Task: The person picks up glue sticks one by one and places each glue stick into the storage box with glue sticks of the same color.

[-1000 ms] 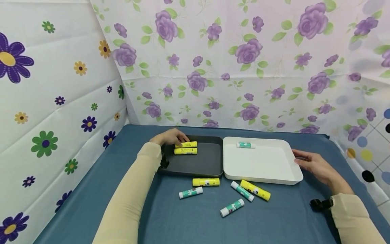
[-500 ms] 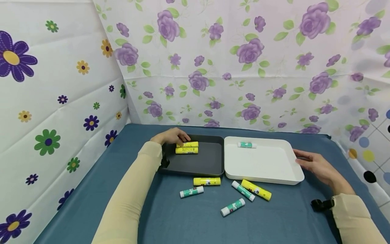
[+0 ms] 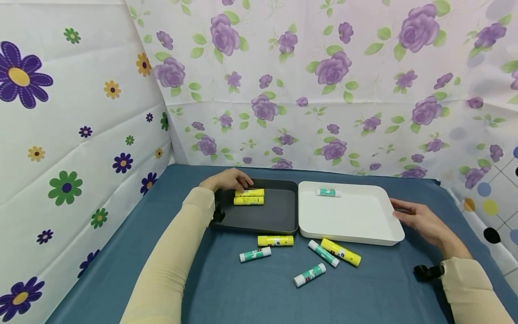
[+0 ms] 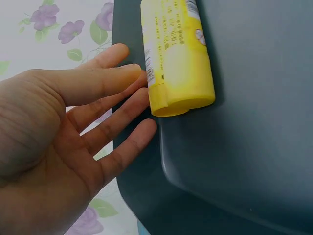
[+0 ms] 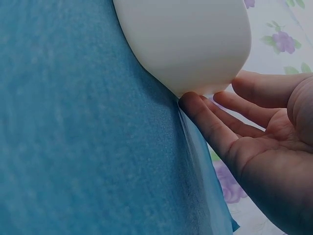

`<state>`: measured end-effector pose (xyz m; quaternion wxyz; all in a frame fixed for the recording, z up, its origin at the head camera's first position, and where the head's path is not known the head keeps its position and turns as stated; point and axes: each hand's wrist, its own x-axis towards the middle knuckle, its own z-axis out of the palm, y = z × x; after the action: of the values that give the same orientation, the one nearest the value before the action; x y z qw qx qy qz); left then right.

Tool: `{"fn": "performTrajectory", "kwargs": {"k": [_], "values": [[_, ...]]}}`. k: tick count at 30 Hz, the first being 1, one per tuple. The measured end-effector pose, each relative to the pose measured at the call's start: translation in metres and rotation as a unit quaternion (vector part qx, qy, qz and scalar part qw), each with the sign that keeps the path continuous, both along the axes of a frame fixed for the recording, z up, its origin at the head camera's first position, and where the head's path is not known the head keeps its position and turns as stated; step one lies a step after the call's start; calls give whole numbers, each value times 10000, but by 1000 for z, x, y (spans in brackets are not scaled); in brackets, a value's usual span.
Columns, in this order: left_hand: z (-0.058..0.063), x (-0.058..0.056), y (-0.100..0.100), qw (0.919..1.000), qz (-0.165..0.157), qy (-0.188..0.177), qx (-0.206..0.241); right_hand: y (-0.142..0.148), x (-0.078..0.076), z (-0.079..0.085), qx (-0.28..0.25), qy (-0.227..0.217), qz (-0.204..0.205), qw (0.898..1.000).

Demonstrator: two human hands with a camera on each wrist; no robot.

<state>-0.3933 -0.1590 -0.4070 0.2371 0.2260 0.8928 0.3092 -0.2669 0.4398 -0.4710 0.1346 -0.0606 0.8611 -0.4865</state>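
Two yellow glue sticks (image 3: 248, 200) lie side by side in the dark grey tray (image 3: 279, 220). My left hand (image 3: 227, 180) reaches over that tray's far left corner. In the left wrist view its fingers are extended, with the thumb and fingertips touching or nearly touching the side of a yellow glue stick (image 4: 183, 63). At the right end of the white tray (image 3: 348, 220), my right hand (image 3: 421, 221) touches the outer wall with fairly straight fingers. The right wrist view has its fingertips (image 5: 190, 100) against the white tray's end. One green-and-white glue stick (image 3: 328, 192) lies inside the white tray.
In front of the trays, on the blue tablecloth (image 3: 251, 297), lie a yellow glue stick (image 3: 275, 240), another yellow stick (image 3: 341, 252), and green-and-white sticks (image 3: 255, 254) at several angles. A flowered curtain (image 3: 283, 90) hangs behind the table, another at its left.
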Motion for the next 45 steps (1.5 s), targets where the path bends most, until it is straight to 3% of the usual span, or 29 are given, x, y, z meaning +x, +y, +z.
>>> {"fn": "performTrajectory", "kwargs": {"k": [12, 23, 30, 38, 45], "values": [[4, 6, 1, 9998, -71, 15, 183, -1, 1, 1, 10, 22, -9, 10000], [4, 13, 0, 9963, -54, 174, 836, 0, 1, -1, 78, 44, 22, 10000], [8, 25, 1, 9920, 111, 362, 1201, 0, 0, -2, 16, 9, -12, 10000], [11, 46, 6, 9871, 37, 667, 1456, -1, -1, -1, -14, 7, -22, 10000], [14, 65, 17, 9824, -185, 633, 1747, -1, 1, -2, -25, 14, -25, 10000]]}}
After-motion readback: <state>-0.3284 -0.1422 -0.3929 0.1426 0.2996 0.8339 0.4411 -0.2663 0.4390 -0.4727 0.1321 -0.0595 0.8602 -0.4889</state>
